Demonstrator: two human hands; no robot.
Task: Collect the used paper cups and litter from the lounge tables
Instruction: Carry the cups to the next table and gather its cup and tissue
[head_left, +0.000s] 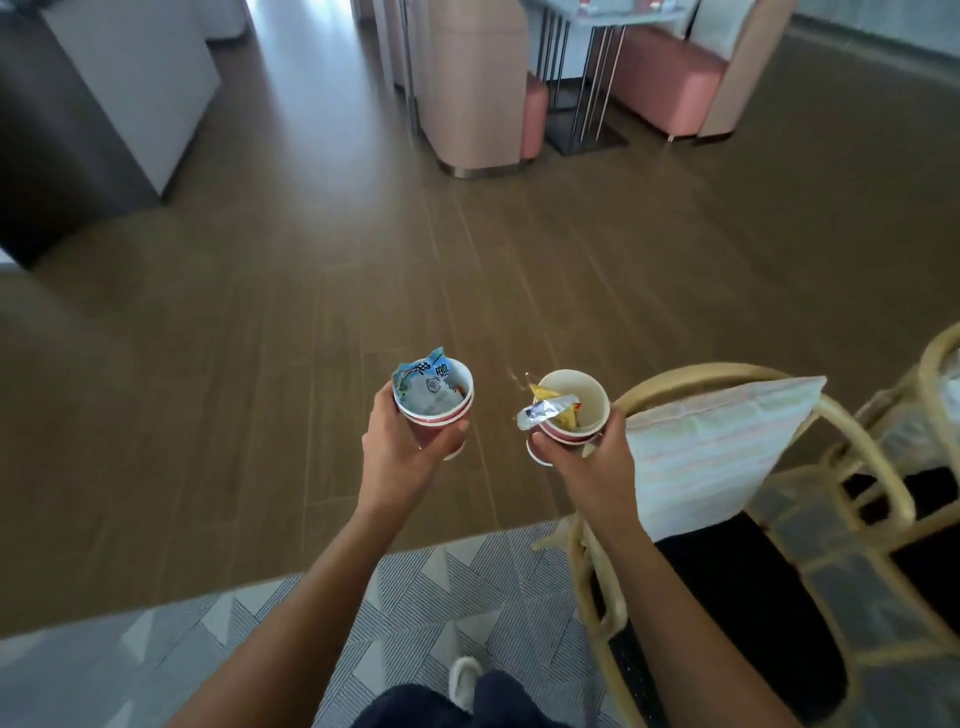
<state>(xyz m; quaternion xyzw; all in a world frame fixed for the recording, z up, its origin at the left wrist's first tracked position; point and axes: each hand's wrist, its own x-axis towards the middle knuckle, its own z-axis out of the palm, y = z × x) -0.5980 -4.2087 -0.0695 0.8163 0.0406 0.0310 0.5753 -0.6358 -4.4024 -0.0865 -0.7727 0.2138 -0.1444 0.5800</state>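
Note:
My left hand (400, 447) grips a stack of red paper cups (440, 415) with white rims. A crumpled blue and white wrapper (421, 379) is stuffed into the top cup. My right hand (587, 457) grips a second stack of red paper cups (576, 410). A silver and yellow wrapper (545, 413) sticks out over its left rim, and yellow scraps lie inside. Both stacks are held upright in front of me, above the wooden floor.
A rattan chair (737, 379) with a pale striped cushion (717, 452) stands close on my right. A grey patterned rug (415, 592) lies under my feet. Pink booth seats (478, 88) and a table on metal legs (587, 78) stand far ahead. A white counter (130, 78) is at far left.

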